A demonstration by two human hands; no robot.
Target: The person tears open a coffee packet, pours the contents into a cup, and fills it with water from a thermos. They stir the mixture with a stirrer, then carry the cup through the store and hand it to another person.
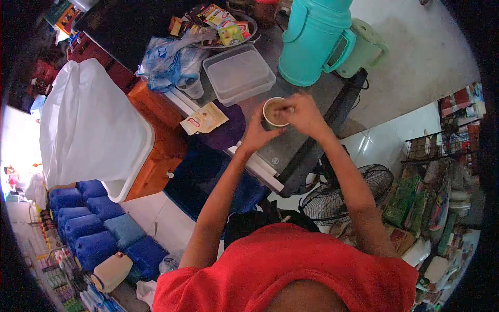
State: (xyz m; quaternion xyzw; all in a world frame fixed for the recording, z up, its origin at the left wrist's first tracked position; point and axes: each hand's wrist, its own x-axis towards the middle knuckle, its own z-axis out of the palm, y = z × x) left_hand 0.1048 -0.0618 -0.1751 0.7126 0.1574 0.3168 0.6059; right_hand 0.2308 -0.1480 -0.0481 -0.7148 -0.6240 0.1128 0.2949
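Observation:
A small paper cup (272, 113) of brownish liquid stands on the grey countertop (291, 143). My left hand (256, 132) is wrapped around the cup's side. My right hand (304, 114) hovers over the rim with fingers pinched on something thin that reaches into the cup; what it is cannot be made out. An opened tan sachet (204, 118) lies on a purple cloth (226, 130) just left of the cup.
A clear lidded plastic box (239, 73), a teal thermos jug (312, 41) and a pale green kettle (366, 47) stand behind the cup. A tray of sachets (221, 26) sits further back. An orange-and-white cooler (104, 130), blue containers (88, 218) and a floor fan (338, 197) surround the counter.

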